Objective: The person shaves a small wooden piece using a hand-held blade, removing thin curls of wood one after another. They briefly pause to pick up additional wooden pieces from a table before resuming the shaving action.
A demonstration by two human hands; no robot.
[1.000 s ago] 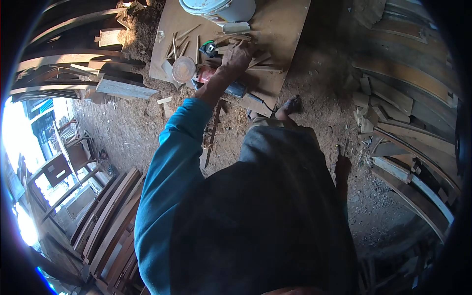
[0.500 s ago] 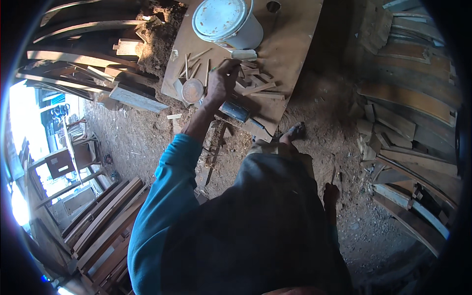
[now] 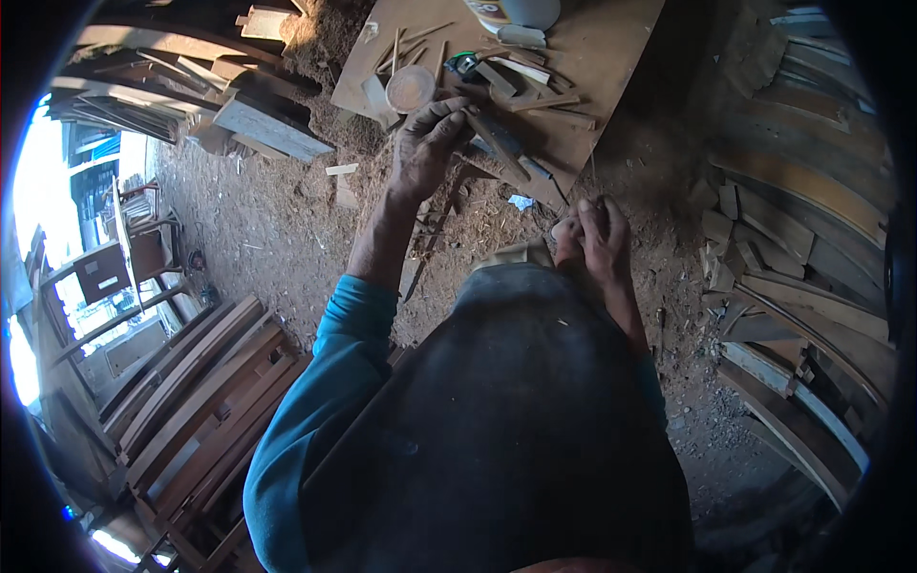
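Stick (image 3: 499, 147) in left hand (image 3: 425, 153), long axis diagonal, free end lower right

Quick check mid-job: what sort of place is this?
Probably a woodworking shop: stacked planks at lower left, loose wooden strips on the brown board, and a wooden piece in the left hand.

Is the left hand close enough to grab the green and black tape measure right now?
Probably yes: the tape measure lies just beyond the left hand, and nothing seems to cover it. But that hand holds a wooden strip, which might get in the way.
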